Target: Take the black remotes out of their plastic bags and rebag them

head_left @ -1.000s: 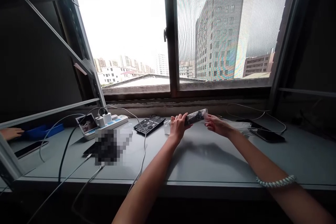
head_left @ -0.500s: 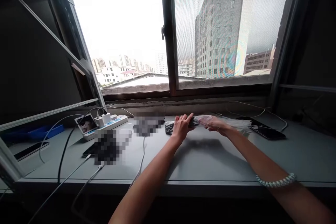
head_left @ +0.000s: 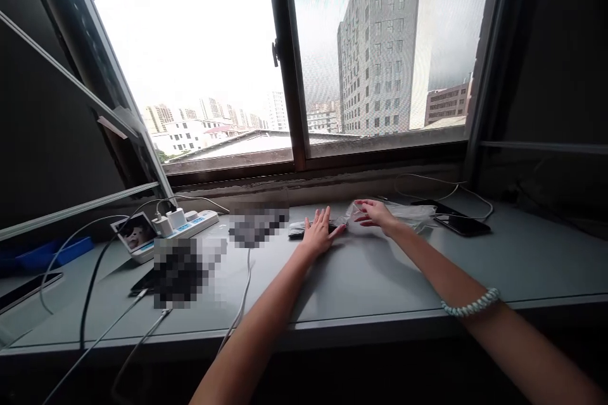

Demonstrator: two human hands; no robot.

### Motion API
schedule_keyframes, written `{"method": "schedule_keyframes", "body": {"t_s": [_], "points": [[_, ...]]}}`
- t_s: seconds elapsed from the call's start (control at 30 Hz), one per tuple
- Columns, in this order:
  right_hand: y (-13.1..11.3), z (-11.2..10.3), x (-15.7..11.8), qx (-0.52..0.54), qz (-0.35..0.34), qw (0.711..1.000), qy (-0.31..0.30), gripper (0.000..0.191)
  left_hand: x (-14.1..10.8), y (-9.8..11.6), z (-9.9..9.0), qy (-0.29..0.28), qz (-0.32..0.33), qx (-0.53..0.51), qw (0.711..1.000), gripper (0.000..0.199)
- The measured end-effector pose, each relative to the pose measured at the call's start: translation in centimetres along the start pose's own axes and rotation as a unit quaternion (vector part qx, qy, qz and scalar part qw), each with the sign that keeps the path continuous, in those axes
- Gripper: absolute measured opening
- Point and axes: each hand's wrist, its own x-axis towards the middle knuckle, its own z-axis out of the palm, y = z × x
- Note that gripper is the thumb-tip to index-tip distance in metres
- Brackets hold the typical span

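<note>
A dark item in clear plastic wrap (head_left: 297, 229) lies on the grey desk (head_left: 380, 285) near the window. My left hand (head_left: 319, 232) rests flat on it with fingers spread, covering much of it. My right hand (head_left: 373, 212), fingers apart, is just right of it, beside the loose clear plastic (head_left: 413, 214), which stretches to the right behind my wrist. Whether my right fingertips touch the plastic is unclear.
Right of my hands lies a black phone (head_left: 463, 224) with a white cable. On the left are a white power strip (head_left: 190, 231), blurred dark items, cables, another phone (head_left: 28, 288) and a blue tray (head_left: 71, 251). A window stands behind the desk.
The wrapped item has been lowered onto the desk. My left hand has flattened over it, my right fingers have opened, and the whole view has shifted.
</note>
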Motion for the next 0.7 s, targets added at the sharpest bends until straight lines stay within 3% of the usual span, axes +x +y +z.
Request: {"method": "schedule_keyframes", "body": {"t_s": [0.07,0.17,0.23,0.3,0.4,0.5,0.7], "points": [[0.0,-0.3,0.5,-0.021,-0.035,0.998,0.053,0.032,0.0,0.2,-0.1,-0.007,-0.014,-0.001,1.0,0.078],[0.4,-0.7,1.3,-0.136,-0.114,0.976,0.123,0.037,-0.3,0.7,-0.3,-0.019,-0.074,0.023,0.997,0.089],[0.8,-0.7,1.5,-0.234,-0.161,0.951,0.126,0.042,-0.7,1.2,-0.6,-0.063,-0.119,0.039,0.99,0.097],[1.1,-0.5,1.4,-0.332,-0.188,0.92,0.089,0.036,-1.2,1.6,-0.9,-0.107,-0.14,0.051,0.983,0.102],[1.2,0.0,0.8,-0.437,-0.169,0.883,0.031,0.018,-1.6,2.0,-1.3,-0.132,-0.136,0.069,0.979,0.102],[1.1,0.4,0.4,-0.464,-0.135,0.875,0.015,0.018,-1.4,1.8,-1.3,-0.136,-0.125,0.075,0.98,0.099],[1.3,0.1,0.7,-0.491,-0.121,0.859,0.084,0.028,0.6,0.4,0.0,-0.088,-0.12,0.046,0.988,0.089]]}}
